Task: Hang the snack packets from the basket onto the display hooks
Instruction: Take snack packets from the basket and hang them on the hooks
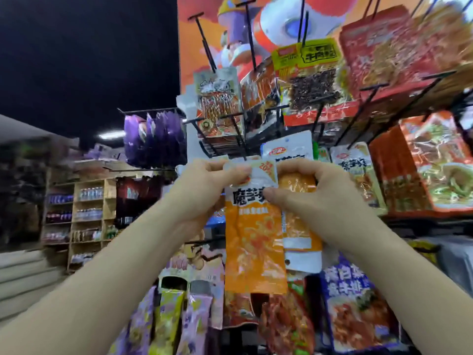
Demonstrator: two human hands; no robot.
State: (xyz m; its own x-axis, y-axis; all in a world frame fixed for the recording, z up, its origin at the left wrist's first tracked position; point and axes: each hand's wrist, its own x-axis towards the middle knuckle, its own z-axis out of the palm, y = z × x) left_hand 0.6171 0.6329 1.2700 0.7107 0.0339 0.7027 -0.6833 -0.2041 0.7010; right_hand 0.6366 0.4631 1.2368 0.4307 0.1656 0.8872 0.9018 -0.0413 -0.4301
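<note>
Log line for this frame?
phase: hanging; left hand: pinches orange packet top; right hand: pinches same packet; on hook: cannot tell

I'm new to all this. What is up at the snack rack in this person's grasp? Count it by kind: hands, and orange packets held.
Hands: 2 (left hand, right hand)
Orange packets held: 2 (front orange packet, pinched at its top by both hands; rear orange packet, partly hidden behind it at the right hand)
Total: 4
</note>
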